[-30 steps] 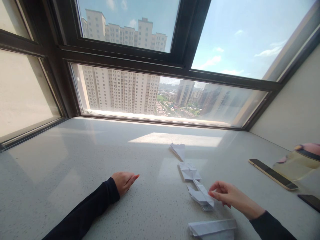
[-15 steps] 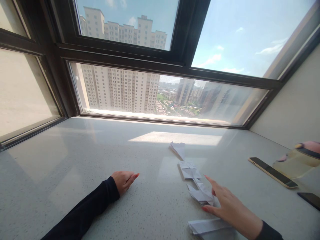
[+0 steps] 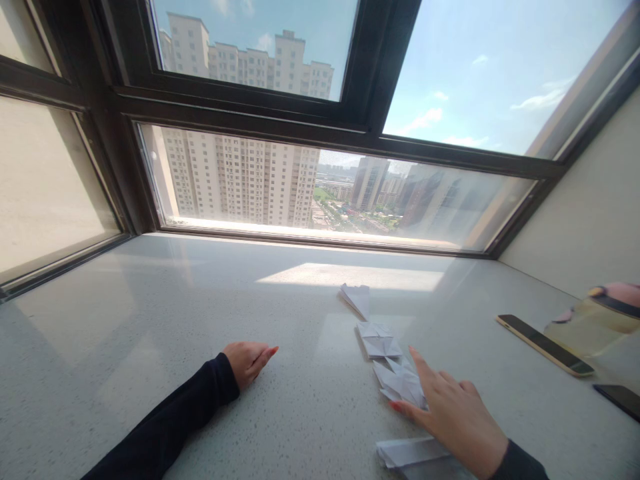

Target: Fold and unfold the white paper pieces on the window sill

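Observation:
My left hand [image 3: 247,363] rests on the pale speckled ledge [image 3: 210,307], fingers curled together, with nothing visible in it. On the right, my right hand [image 3: 453,407] bends over a folded white paper piece [image 3: 400,383]. Its thumb lies at the near edge and the index finger at the right side; the other fingers are partly hidden. Just beyond lies a squarish folded paper [image 3: 377,340], close to the piece under my hand. Farther off is a pointed folded paper [image 3: 357,300]. Nearest me, more folded paper [image 3: 413,453] is partly covered by my right wrist.
A phone [image 3: 545,345] lies on the ledge at the right, beside a clear bottle with a pink lid [image 3: 617,298]. Another dark flat object [image 3: 620,401] is at the right edge. A dark window frame [image 3: 320,241] borders the ledge at the back.
My right hand has shifted a little left. The folded paper under it, tilted and angled before, now lies flatter and closer to the squarish piece. My left hand has stayed still.

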Motion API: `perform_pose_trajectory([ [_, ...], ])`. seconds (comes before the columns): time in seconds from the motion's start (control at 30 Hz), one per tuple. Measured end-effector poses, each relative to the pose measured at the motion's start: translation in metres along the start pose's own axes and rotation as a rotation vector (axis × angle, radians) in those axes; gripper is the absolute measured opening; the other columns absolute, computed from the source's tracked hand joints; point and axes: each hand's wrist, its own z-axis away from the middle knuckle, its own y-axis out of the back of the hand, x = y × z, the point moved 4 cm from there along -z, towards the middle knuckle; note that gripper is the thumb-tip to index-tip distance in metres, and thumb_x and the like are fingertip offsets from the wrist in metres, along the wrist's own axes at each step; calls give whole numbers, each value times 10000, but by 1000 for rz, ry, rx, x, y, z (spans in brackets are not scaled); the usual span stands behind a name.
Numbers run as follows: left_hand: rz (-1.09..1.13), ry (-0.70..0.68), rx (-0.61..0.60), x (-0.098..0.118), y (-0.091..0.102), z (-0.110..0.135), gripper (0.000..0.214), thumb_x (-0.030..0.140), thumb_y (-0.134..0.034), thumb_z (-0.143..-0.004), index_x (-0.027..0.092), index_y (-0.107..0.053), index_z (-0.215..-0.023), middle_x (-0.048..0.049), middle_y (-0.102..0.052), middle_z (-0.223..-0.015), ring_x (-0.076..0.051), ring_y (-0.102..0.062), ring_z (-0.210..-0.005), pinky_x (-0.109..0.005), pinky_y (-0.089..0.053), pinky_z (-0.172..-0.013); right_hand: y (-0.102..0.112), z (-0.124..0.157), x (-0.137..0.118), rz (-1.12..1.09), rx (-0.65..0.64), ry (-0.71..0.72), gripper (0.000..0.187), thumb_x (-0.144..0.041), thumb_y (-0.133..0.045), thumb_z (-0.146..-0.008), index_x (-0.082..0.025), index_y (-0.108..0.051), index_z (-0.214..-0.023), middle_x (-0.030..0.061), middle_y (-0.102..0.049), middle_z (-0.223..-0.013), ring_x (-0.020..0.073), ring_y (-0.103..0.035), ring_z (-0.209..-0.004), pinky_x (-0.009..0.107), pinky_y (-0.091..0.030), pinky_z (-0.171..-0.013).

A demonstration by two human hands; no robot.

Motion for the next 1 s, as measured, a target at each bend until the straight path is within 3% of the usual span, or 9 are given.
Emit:
perform_pose_trajectory([
  [0.3, 3, 23, -10, -1, -1, 1, 493, 413, -119, -845, 178, -363, -487, 12, -438, -449, -100, -424, -430, -217, -317, -486, -11, -1, 1, 54, 24, 32, 593, -314, -490, -722, -78, -341, -1245, 132, -650, -876, 278, -580, -834, 369, -389, -671],
  [0.5, 4, 32, -19, -1, -1, 1, 496, 404, -130, -847, 175, -379, -485, 14, -444, -455, -99, -433, -442, -215, -323, -498, -4, -1, 12, -1, 2, 13, 640, -270, -506, -687, -98, -301, -1268, 126, -644, -875, 279, -566, -841, 351, -370, -672],
  [0.77, 2, 26, -20, -1, 0, 0, 488, 400, -128, -843, 175, -368, -482, 12, -445, -450, -97, -429, -430, -209, -311, -480, -4, 3, 24, -103, -48, 42, 727, -213, -520, -643, -190, -225, -1307, 71, -632, -918, 259, -544, -900, 344, -357, -709],
  [1.0, -2, 22, -5, -1, 0, 1, 476, 382, -137, -844, 178, -374, -484, 8, -447, -454, -102, -442, -433, -208, -308, -481, -6, -2, 24, -111, -99, -13, 739, -245, -546, -622, -190, -256, -1300, 95, -591, -1054, 278, -500, -1000, 376, -366, -760],
])
